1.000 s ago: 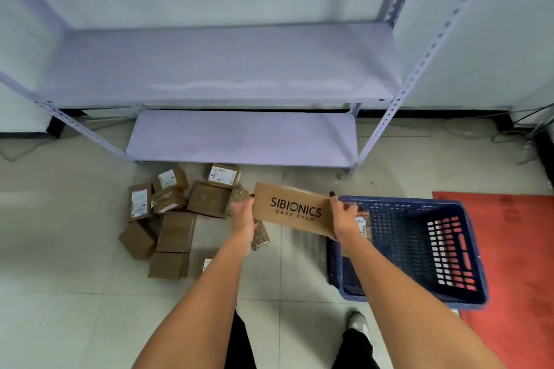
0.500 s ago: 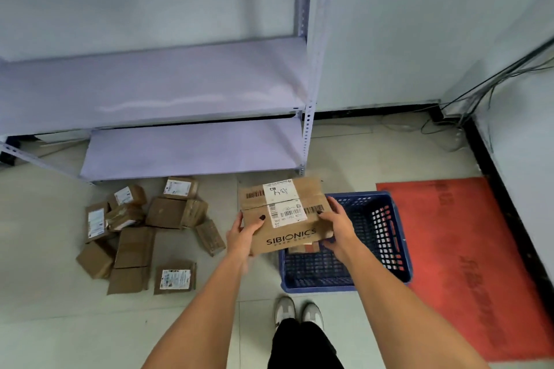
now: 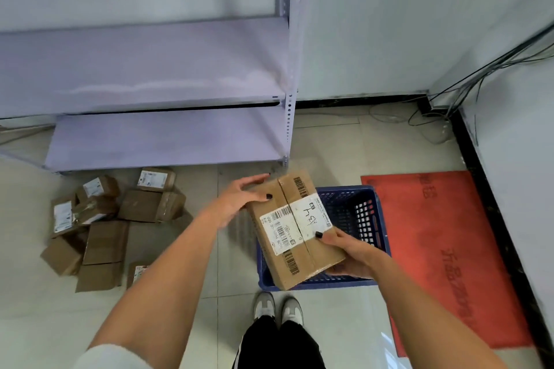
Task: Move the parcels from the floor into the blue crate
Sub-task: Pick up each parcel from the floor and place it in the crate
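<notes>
I hold a brown cardboard parcel (image 3: pixel 295 228) with a white shipping label above the blue crate (image 3: pixel 373 219), covering the crate's left half. My left hand (image 3: pixel 239 198) grips the parcel's far left corner. My right hand (image 3: pixel 344 252) holds its near right edge, thumb on the label. Several more brown parcels (image 3: pixel 105 228) lie in a heap on the tiled floor to the left of the crate.
A grey metal shelf unit (image 3: pixel 168 135) stands against the wall behind the heap, its post close to the crate. A red mat (image 3: pixel 443 249) lies right of the crate. Cables (image 3: pixel 449 105) run along the wall corner. My shoes (image 3: pixel 277 308) are just before the crate.
The parcel has turned from its printed side facing me to its label side facing up, and it has moved right over the crate. The view has swung to the right.
</notes>
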`<action>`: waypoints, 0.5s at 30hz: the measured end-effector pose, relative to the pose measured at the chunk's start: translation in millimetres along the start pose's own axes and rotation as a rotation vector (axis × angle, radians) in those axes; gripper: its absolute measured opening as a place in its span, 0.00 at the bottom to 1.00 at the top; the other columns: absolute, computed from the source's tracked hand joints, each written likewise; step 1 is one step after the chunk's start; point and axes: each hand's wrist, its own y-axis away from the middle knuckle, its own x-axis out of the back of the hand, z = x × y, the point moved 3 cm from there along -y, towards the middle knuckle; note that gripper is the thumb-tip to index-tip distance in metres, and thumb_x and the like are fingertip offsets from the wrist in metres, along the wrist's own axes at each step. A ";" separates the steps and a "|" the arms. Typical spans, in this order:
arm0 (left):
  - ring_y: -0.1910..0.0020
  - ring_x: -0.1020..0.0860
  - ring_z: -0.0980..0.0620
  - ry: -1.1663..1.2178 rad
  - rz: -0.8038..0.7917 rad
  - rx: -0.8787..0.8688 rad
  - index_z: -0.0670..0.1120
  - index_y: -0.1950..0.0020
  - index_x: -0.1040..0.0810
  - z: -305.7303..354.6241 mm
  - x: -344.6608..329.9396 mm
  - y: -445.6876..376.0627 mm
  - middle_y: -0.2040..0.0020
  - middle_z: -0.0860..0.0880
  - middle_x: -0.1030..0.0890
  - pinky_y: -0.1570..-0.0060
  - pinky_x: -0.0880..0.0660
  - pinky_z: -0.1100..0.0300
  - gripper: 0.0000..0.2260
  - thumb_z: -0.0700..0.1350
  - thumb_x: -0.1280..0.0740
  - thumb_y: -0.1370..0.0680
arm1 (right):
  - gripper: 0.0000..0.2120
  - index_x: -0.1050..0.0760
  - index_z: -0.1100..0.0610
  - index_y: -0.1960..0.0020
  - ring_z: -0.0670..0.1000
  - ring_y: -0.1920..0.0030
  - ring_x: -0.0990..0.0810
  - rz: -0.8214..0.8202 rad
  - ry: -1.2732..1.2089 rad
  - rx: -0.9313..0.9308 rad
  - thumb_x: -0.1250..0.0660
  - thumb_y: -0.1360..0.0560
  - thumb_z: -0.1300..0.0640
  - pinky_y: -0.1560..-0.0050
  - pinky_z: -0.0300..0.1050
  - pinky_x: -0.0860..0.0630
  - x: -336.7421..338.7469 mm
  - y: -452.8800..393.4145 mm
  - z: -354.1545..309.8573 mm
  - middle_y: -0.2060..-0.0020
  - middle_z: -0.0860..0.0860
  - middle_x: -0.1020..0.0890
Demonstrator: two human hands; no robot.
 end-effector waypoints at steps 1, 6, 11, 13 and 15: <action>0.49 0.23 0.51 0.042 0.052 -0.027 0.54 0.32 0.30 -2.8 -6.7 -9.4 0.32 0.47 0.28 0.54 0.25 0.62 0.28 0.37 0.30 0.29 | 0.16 0.29 0.48 0.41 0.57 0.45 0.26 0.008 -0.024 0.012 0.31 0.26 0.55 0.36 0.59 0.29 0.3 -5.7 6.2 0.45 0.56 0.24; 0.54 0.20 0.49 0.285 0.267 0.047 0.60 0.25 0.46 -54.4 -40.9 -50.1 0.34 0.47 0.30 0.65 0.23 0.57 0.35 0.39 0.33 0.25 | 0.23 0.32 0.45 0.33 0.56 0.44 0.25 0.155 -0.079 0.037 0.32 0.26 0.51 0.46 0.58 0.25 3.6 -48.7 41.2 0.40 0.55 0.24; 0.50 0.21 0.49 0.204 0.305 0.167 0.51 0.27 0.39 -122.5 -55.4 -81.3 0.40 0.46 0.22 0.61 0.22 0.58 0.27 0.38 0.35 0.23 | 0.32 0.46 0.35 0.27 0.58 0.36 0.31 0.293 0.023 0.024 0.34 0.25 0.46 0.42 0.63 0.29 6.8 -91.9 62.5 0.34 0.51 0.32; 0.48 0.22 0.49 0.194 0.327 0.173 0.49 0.27 0.39 -151.7 -53.5 -94.2 0.42 0.47 0.22 0.57 0.22 0.58 0.27 0.36 0.35 0.24 | 0.31 0.46 0.41 0.26 0.55 0.38 0.30 0.358 0.141 0.058 0.36 0.23 0.51 0.41 0.53 0.30 14.5 -114.9 64.6 0.37 0.50 0.30; 0.45 0.22 0.48 0.151 0.346 0.173 0.51 0.27 0.40 -177.7 -49.8 -107.2 0.41 0.47 0.23 0.50 0.21 0.53 0.30 0.34 0.34 0.25 | 0.28 0.40 0.47 0.26 0.52 0.39 0.28 0.407 0.257 0.102 0.35 0.23 0.55 0.39 0.46 0.29 23.6 -140.8 66.8 0.37 0.49 0.26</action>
